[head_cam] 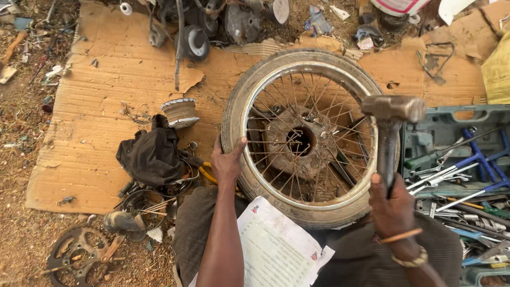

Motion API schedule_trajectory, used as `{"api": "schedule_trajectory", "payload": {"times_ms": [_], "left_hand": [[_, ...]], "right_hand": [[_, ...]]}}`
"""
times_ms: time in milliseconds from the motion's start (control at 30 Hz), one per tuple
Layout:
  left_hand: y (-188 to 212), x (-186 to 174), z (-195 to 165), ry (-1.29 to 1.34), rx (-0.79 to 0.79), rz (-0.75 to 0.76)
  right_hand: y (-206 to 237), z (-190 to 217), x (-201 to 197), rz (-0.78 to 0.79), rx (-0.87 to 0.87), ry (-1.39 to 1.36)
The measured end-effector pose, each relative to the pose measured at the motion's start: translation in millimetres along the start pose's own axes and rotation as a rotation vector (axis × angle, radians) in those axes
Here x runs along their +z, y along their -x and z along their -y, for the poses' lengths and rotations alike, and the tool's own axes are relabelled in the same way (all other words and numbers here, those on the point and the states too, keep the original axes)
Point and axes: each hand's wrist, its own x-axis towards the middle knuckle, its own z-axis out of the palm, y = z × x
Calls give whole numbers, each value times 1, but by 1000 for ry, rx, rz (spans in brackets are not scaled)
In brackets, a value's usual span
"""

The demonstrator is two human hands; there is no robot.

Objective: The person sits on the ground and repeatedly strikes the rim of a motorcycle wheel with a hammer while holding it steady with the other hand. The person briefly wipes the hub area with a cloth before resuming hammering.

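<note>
left hand (pixel 227 162) grips the tyre at the wheel's (pixel 308 137) 9 o'clock edge, thumb hooked over the rim side, fingers closed on the rubber, steadying it. right hand (pixel 392 208) is fisted tight round the handle of a hammer (pixel 392 123), head raised over the wheel's 3 o'clock rim. wheel lies flat on cardboard (pixel 101 101), centre frame, rusty hub (pixel 297 141) in the middle, spokes intact as far as i can tell. step looks like striking at the rim or tyre bead on the right side; next move likely calls for a controlled blow landing on the rim, not the spokes, with the left hand keeping the wheel from sliding. printed white sheet (pixel 276 247) with small red-blue marks at two corners lies on the lap at 6 o'clock, text too small to read. grey-green tool case (pixel 433 125) at 3 o'clock holds blue-handled wrenches (pixel 478 159). black cloth (pixel 151 154) at 9 o'clock, sprocket (pixel 74 255) at 8 o'clock, ribbed metal part (pixel 180 112) at 10 o'clock, engine parts (pixel 212 24) at 12 o'clock. yellow sack (pixel 499 72) at 2 o'clock edge.
</note>
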Motion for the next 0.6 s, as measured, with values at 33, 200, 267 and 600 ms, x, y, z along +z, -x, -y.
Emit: {"api": "schedule_trajectory", "payload": {"times_ms": [33,200,267,600], "left_hand": [[-1,1,2,28,19,-2],[-3,1,14,-1,43,-5],[-9,3,18,137,154,0],[-17,21,26,235,177,66]], "right_hand": [[-2,1,7,-24,-24,143],[-23,-5,24,358,302,400],[-24,-18,10,306,216,257],[-39,-102,20,50,-183,609]]}}
